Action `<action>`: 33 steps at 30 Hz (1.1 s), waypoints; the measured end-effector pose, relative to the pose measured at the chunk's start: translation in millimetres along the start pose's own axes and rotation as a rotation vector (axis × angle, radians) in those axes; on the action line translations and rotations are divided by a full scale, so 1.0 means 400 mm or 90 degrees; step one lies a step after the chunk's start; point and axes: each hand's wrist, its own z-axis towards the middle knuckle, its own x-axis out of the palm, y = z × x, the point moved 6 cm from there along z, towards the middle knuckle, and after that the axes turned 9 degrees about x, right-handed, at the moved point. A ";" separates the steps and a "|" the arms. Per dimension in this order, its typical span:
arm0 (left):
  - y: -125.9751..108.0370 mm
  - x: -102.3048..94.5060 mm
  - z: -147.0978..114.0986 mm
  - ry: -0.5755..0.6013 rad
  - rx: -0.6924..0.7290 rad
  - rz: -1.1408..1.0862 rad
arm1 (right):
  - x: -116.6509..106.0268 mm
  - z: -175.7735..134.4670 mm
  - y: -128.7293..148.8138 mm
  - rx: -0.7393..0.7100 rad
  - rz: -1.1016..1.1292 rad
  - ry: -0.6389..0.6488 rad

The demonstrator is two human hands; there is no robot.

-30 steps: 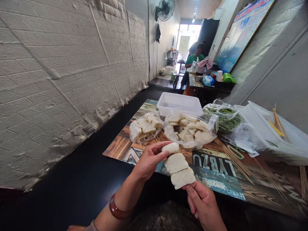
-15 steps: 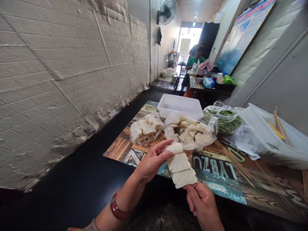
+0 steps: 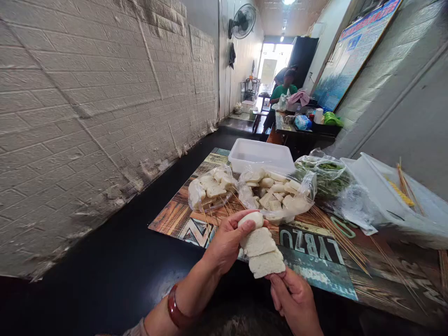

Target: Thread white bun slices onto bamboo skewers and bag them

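My left hand is closed around the top piece of white steamed bun, its thumb lying across the near side. Below that piece, two flat bun slices overlap in a row. My right hand is closed just under the lowest slice, pinching the end of the skewer that carries them; the skewer itself is almost wholly hidden. Beyond my hands, an open clear bag is filled with cut bun pieces. A second bag of bun slices lies to its left, with thin skewers in front.
A white plastic tub stands behind the bags. Right of them are a bag of green vegetables, green-handled scissors, loose skewers and a white bin holding sticks. A person in green sits at a farther table.
My left hand has closed more fully round the top piece of bun, its fingers now wrapped behind it. The row of slices has dropped slightly; my right hand keeps its pinch.
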 end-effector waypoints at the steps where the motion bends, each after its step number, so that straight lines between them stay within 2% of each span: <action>1: 0.001 0.000 -0.002 -0.006 -0.003 0.006 | -0.003 0.000 0.001 -0.013 -0.013 -0.007; 7: 0.004 0.005 -0.012 -0.015 -0.011 0.043 | -0.008 0.007 -0.009 -0.044 -0.087 0.018; 12: 0.008 0.012 -0.018 0.012 -0.005 0.067 | -0.005 0.009 -0.006 -0.050 -0.112 0.018; 18: 0.009 0.023 -0.030 0.017 -0.013 0.053 | -0.005 0.001 0.014 -0.049 -0.098 -0.045; 23: 0.009 0.020 -0.033 0.023 -0.018 0.061 | -0.003 0.015 -0.003 -0.020 -0.079 0.047; 28: -0.013 -0.014 -0.005 -0.015 0.000 0.052 | -0.010 0.008 -0.032 0.017 -0.058 0.143; 33: -0.033 -0.047 0.023 -0.022 0.036 0.063 | -0.012 -0.004 -0.046 0.058 -0.057 0.115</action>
